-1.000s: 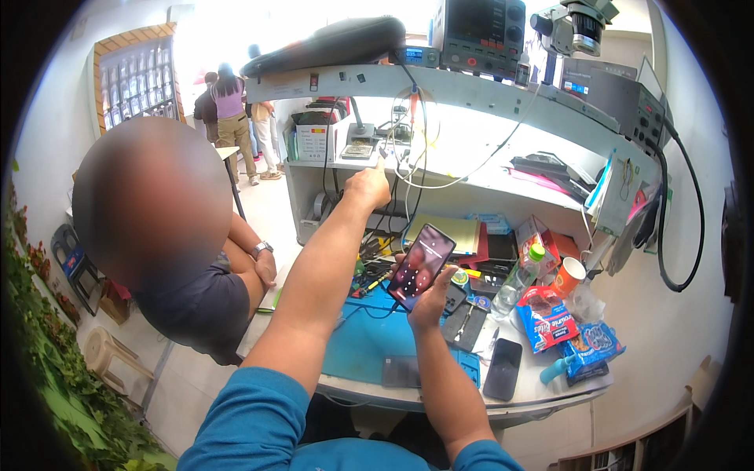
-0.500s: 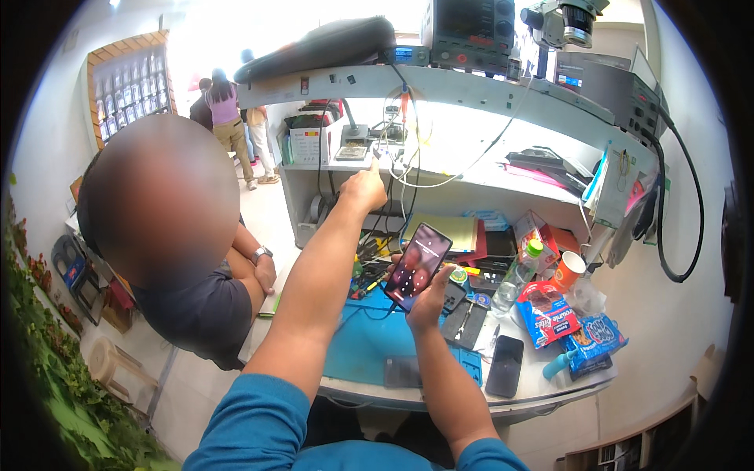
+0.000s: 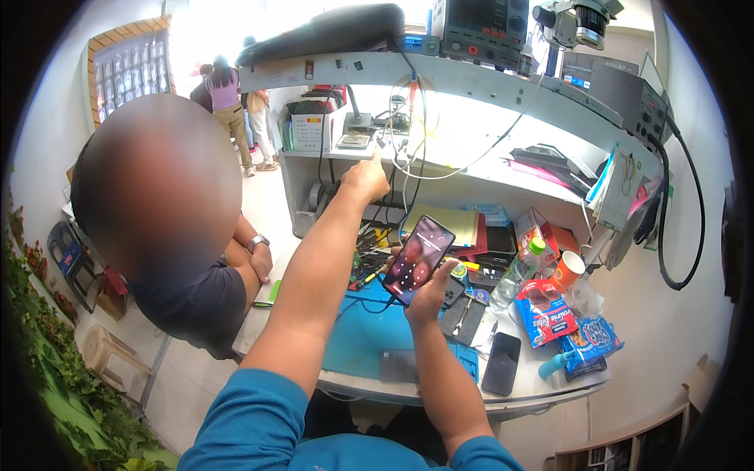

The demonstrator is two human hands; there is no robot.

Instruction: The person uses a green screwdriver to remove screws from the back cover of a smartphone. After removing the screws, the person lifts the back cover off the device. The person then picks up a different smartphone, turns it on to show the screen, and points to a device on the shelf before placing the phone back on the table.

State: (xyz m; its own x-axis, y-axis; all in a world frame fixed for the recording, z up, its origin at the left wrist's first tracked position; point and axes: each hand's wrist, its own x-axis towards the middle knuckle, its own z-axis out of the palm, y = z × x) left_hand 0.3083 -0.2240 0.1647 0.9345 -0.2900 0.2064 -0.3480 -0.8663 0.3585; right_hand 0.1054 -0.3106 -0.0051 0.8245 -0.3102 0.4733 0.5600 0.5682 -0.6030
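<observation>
In my right hand (image 3: 429, 295) lies a smartphone (image 3: 419, 259), tilted, its lit screen facing me. The fingers wrap its edges, and a black cable (image 3: 378, 308) runs from near its lower end. My left arm reaches far forward to the shelf unit. There my left hand (image 3: 366, 180) is closed except for a forefinger stretched up beside hanging cables. A small dark thing (image 3: 380, 143) shows at its fingertip; I cannot make out what it is. Beneath the phone lies a blue work mat (image 3: 365, 345) on the bench.
Right of the mat are a black phone (image 3: 502, 364), a clear bottle (image 3: 514, 282), an orange cup (image 3: 569, 272) and snack packs (image 3: 543, 314). Tools (image 3: 365, 267) crowd behind. A seated person (image 3: 196, 302) is at my left. Above stand a power supply (image 3: 484, 31) and microscope (image 3: 585, 23).
The phone's screen looks slightly different. Both hands keep nearly the same pose, and the view has shifted slightly.
</observation>
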